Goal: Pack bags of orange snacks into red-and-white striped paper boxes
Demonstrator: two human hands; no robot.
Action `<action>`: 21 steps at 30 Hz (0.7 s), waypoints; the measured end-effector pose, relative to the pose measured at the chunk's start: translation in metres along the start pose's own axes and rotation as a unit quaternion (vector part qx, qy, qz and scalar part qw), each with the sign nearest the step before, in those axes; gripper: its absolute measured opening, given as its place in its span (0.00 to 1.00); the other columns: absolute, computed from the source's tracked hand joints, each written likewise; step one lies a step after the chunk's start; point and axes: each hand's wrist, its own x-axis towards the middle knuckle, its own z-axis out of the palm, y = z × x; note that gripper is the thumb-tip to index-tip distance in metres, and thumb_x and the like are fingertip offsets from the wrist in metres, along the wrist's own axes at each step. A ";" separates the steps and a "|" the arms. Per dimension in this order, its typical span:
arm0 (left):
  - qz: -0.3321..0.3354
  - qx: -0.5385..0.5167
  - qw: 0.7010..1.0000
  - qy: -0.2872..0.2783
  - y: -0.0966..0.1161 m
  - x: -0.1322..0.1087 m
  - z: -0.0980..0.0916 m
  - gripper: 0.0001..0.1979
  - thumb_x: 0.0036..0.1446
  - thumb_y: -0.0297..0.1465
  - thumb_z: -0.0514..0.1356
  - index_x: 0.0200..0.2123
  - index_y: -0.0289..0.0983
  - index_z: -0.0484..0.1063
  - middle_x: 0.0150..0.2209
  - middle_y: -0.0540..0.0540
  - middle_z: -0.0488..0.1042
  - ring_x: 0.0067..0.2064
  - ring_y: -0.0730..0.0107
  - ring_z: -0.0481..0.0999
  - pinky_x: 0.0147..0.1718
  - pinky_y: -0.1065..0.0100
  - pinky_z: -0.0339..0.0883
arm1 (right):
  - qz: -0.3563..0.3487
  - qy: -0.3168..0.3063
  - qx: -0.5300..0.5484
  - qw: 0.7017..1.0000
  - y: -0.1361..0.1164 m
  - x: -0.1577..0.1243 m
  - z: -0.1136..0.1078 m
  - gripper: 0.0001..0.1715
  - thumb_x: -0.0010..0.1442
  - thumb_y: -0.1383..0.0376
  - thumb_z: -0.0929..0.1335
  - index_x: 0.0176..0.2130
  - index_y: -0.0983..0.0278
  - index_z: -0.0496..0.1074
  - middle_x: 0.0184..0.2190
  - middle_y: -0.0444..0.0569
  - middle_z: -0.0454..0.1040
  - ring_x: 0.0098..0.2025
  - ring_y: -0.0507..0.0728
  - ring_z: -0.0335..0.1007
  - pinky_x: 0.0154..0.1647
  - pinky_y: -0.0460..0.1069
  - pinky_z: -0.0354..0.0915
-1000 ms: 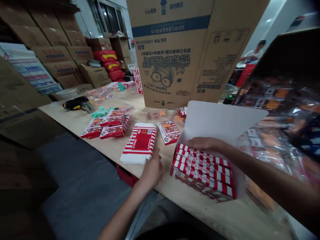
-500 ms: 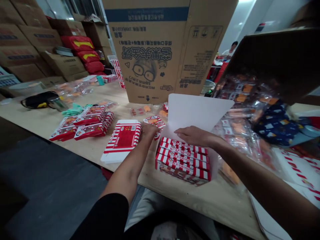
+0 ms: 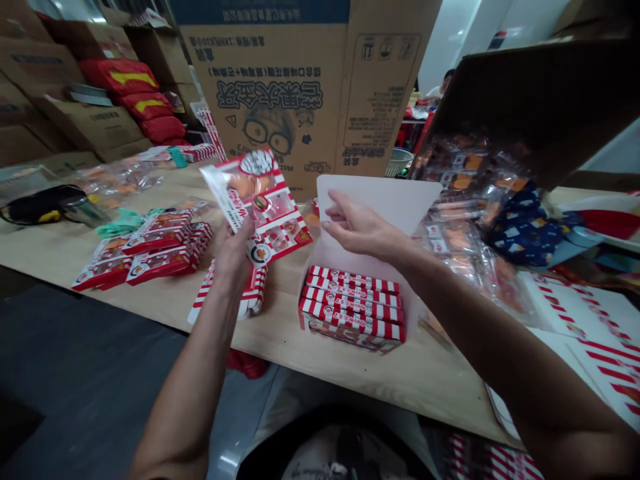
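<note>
My left hand grips a red-and-white candy box by its near edge, holding it tilted above the table. Clear windows in its front show orange and pink sweets. Under that forearm and hand lies a striped white-and-red carton, partly hidden. Fingers stretched out and holding nothing, my right hand is in front of the raised white lid of an open display carton. Several slim striped candy boxes stand in a row inside that carton; whether my fingers touch the lid I cannot tell.
Left on the table is a stack of candy boxes beside green gloves. A large brown carton stands behind. To the right, bagged sweets spill from a dark open box. Flat striped card lies at far right.
My left hand has raised the candy box from the table beside the display carton. My right hand has lifted off the row of boxes toward the lid. The view has shifted slightly.
</note>
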 end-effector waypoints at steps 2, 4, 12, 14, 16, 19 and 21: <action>0.039 -0.026 0.997 -0.069 0.024 -0.026 -0.004 0.21 0.53 0.41 0.70 0.46 0.37 0.73 0.40 0.48 0.78 0.40 0.65 0.80 0.44 0.63 0.78 | -0.044 0.036 0.093 0.994 -0.021 0.002 0.000 0.35 0.64 0.57 0.69 0.66 0.63 0.59 0.54 0.53 0.75 0.57 0.65 0.72 0.57 0.61 0.69; 0.040 -0.016 0.989 -0.144 0.034 -0.049 0.001 0.23 0.53 0.44 0.70 0.48 0.38 0.73 0.42 0.46 0.77 0.44 0.62 0.79 0.48 0.62 0.76 | -0.083 0.056 0.120 0.988 -0.040 -0.002 -0.008 0.32 0.64 0.56 0.69 0.64 0.60 0.61 0.53 0.48 0.75 0.56 0.64 0.72 0.57 0.61 0.69; 0.059 0.347 0.879 -0.321 -0.033 -0.061 0.018 0.17 0.66 0.41 0.55 0.51 0.40 0.75 0.60 0.38 0.66 0.66 0.51 0.63 0.65 0.51 0.58 | 0.037 0.008 -0.281 0.959 0.018 -0.051 -0.034 0.23 0.61 0.67 0.66 0.56 0.65 0.65 0.46 0.60 0.78 0.46 0.70 0.76 0.45 0.58 0.69; 0.030 0.380 0.856 -0.349 -0.041 -0.067 0.020 0.18 0.68 0.41 0.49 0.46 0.40 0.76 0.55 0.39 0.70 0.60 0.52 0.69 0.62 0.53 0.62 | 0.068 -0.100 -0.301 0.946 0.046 -0.057 -0.023 0.18 0.62 0.66 0.64 0.52 0.66 0.67 0.42 0.62 0.79 0.42 0.69 0.77 0.42 0.57 0.69; 0.018 0.399 0.850 -0.344 -0.038 -0.080 0.024 0.20 0.70 0.40 0.45 0.43 0.41 0.75 0.47 0.41 0.74 0.52 0.55 0.74 0.57 0.56 0.66 | 0.038 -0.194 -0.245 0.949 0.065 -0.058 -0.010 0.15 0.62 0.65 0.63 0.48 0.65 0.69 0.43 0.61 0.80 0.44 0.67 0.77 0.46 0.57 0.69; 0.020 0.431 0.851 -0.301 -0.031 -0.103 0.028 0.16 0.69 0.40 0.47 0.44 0.41 0.72 0.44 0.43 0.76 0.44 0.58 0.76 0.47 0.59 0.71 | -0.008 -0.284 -0.094 0.954 0.080 -0.052 0.009 0.18 0.63 0.61 0.63 0.50 0.61 0.72 0.50 0.57 0.79 0.50 0.66 0.76 0.54 0.57 0.68; 0.015 0.415 0.864 -0.284 -0.031 -0.104 0.025 0.16 0.69 0.42 0.48 0.48 0.42 0.69 0.41 0.44 0.77 0.38 0.61 0.76 0.40 0.61 0.72 | 0.018 -0.315 -0.024 0.949 0.090 -0.048 0.020 0.22 0.63 0.56 0.64 0.53 0.59 0.74 0.49 0.56 0.80 0.52 0.67 0.77 0.56 0.58 0.68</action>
